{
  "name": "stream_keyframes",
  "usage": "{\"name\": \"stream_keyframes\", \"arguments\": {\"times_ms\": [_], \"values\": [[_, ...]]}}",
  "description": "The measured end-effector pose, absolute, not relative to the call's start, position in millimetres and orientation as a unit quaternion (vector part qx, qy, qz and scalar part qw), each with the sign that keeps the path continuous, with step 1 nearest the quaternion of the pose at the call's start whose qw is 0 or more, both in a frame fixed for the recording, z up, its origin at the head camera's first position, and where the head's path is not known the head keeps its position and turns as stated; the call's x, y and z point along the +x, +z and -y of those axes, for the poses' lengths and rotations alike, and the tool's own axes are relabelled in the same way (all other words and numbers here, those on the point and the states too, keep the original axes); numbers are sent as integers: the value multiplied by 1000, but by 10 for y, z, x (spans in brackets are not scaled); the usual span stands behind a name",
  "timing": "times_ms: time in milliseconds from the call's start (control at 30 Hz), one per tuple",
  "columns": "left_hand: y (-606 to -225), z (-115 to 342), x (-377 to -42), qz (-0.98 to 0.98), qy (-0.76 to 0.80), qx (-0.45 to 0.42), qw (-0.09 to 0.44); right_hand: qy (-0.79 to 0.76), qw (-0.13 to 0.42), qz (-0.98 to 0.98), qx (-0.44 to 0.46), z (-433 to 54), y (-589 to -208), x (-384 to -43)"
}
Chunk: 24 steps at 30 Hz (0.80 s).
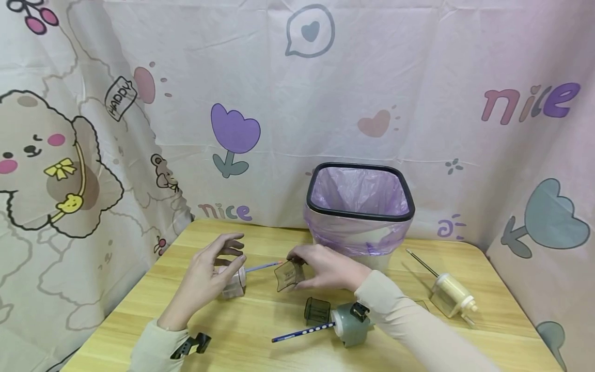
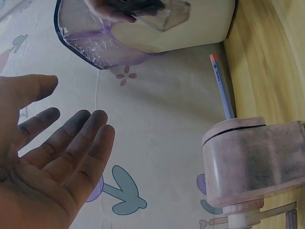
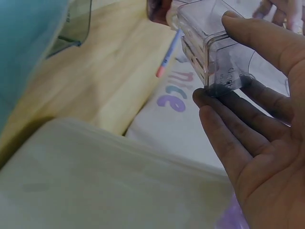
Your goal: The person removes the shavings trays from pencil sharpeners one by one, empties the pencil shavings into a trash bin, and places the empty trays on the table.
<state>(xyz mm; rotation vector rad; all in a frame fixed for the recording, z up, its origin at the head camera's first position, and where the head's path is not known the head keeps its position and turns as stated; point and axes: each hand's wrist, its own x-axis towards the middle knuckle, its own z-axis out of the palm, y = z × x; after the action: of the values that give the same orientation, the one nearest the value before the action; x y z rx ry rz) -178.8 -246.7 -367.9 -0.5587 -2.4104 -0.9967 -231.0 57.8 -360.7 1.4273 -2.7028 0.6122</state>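
My right hand (image 1: 327, 267) holds a see-through sharpener shavings drawer (image 1: 287, 277) between thumb and fingertips, raised in front of the bin. In the right wrist view the thumb presses one side of the clear drawer (image 3: 224, 59) and fingertips support the other. My left hand (image 1: 202, 281) hovers with loosely spread fingers and nothing in them, as the left wrist view shows. Beside it stands a pale pink crank pencil sharpener (image 2: 252, 162), partly hidden in the head view. A light blue pencil (image 1: 262, 267) sticks out of it.
A waste bin (image 1: 360, 238) with a purple liner stands at the back. A grey-green sharpener (image 1: 351, 330) with a dotted blue pencil (image 1: 302, 333) lies in front, beside a dark see-through drawer (image 1: 317, 311). A cream sharpener (image 1: 452, 295) with a dark pencil (image 1: 422, 262) lies right.
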Motion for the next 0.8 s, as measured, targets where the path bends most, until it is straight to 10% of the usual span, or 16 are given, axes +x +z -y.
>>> {"name": "stream_keyframes", "arguments": {"times_ms": [800], "values": [[-3711, 2588, -1808, 871, -379, -205, 238, 171, -112, 896, 394, -129, -3820, -2450]]}}
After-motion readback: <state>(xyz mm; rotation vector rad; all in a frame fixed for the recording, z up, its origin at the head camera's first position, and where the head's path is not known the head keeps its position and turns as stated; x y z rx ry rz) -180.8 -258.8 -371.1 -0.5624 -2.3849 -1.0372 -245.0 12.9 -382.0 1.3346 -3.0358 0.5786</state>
